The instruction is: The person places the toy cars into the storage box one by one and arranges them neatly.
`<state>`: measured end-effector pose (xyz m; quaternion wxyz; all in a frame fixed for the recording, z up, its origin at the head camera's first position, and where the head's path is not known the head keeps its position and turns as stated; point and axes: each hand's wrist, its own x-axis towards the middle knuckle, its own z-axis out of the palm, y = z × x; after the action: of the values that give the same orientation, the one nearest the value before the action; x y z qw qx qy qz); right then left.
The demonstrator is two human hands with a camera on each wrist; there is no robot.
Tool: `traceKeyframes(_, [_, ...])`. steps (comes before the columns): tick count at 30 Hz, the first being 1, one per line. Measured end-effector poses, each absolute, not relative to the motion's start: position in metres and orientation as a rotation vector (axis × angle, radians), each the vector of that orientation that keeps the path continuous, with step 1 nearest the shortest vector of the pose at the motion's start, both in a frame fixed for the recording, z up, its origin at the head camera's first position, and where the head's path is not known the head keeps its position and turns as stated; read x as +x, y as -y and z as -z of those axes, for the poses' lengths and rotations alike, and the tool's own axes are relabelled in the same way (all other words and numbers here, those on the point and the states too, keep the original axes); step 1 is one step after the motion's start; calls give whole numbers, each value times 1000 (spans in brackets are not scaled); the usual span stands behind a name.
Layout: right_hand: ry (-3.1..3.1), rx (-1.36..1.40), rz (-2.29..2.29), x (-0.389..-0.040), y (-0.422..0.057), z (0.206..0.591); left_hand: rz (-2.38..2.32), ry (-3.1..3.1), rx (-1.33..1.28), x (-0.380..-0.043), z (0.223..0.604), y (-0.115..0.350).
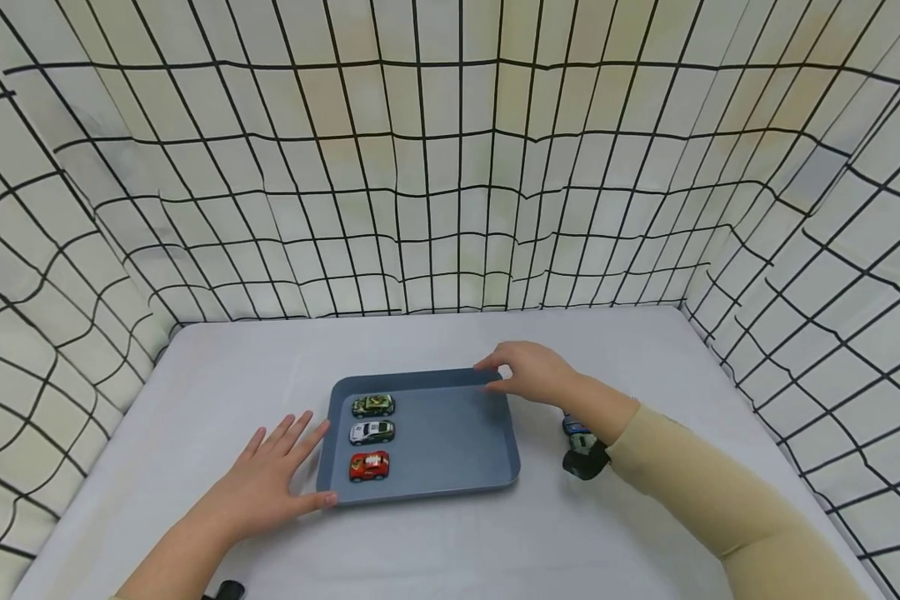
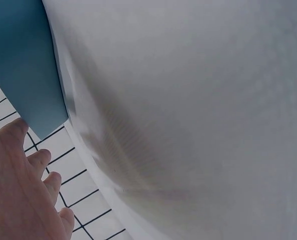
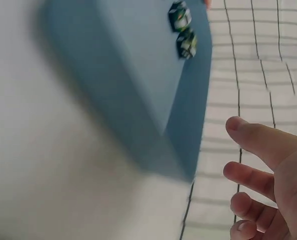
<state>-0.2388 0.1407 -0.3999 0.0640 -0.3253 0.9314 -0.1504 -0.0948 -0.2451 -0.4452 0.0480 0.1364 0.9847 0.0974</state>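
A blue-grey tray (image 1: 450,442) lies on the white-covered table. Along its left side stand three toy cars in a column: a green patterned car (image 1: 373,406), a white car (image 1: 372,432) and a red car (image 1: 369,466). My left hand (image 1: 273,475) is spread at the tray's left edge, its thumb at the near left corner. Over the far right corner is my right hand (image 1: 534,371), thumb and fingers parted with nothing between them. In the right wrist view the fingers (image 3: 251,175) are loosely bent beside the tray's corner (image 3: 188,170).
Right of the tray, partly hidden by my right forearm, are a blue toy car (image 1: 572,424) and a greenish one (image 1: 583,442), next to a black wrist device (image 1: 587,462). Black-gridded white walls (image 1: 450,208) enclose the table (image 1: 255,358) at the back and sides.
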Motion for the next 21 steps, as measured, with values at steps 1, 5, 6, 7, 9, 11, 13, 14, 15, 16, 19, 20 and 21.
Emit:
traceKeyframes(1, [-2813,-964,452,-238,-149,402,-294,-3002,416,-95,445,245])
traceKeyframes(5, [-2819,-896,433,-235,-181,407,-288,-3003,417,-95,445,245])
traceKeyframes(6, [-2821,-884,426,-234,-188,408,-285,-3004,417,-95,445,245])
traceKeyframes(7, [-2820,-872,424,-233,-196,409,-287,-3004,415,-95,445,245])
traceKeyframes(9, [-2819,-852,422,-232,-209,409,-288,-3005,412,-95,444,245])
traceKeyframes(11, [-2820,-836,421,-231,-222,409,-295,-3002,411,-94,444,245])
traceKeyframes(13, [-2822,-821,417,-230,-234,409,-297,-3001,411,-94,444,245])
traceKeyframes(14, [-2822,-811,415,-229,-239,409,-297,-3001,411,-94,444,245])
traceKeyframes(15, [-2819,-803,416,-229,-244,409,-296,-3000,411,-94,444,245])
traceKeyframes(16, [-2817,-798,410,-228,-248,409,-296,-2998,411,-94,444,245])
traceKeyframes(19, [-2801,-772,416,-228,-257,409,-293,-2996,410,-94,444,245])
traceKeyframes(20, [-2794,-770,417,-228,-259,409,-295,-2994,409,-94,444,245])
traceKeyframes(21, [-2787,-766,416,-229,-260,409,-296,-2994,409,-94,443,244])
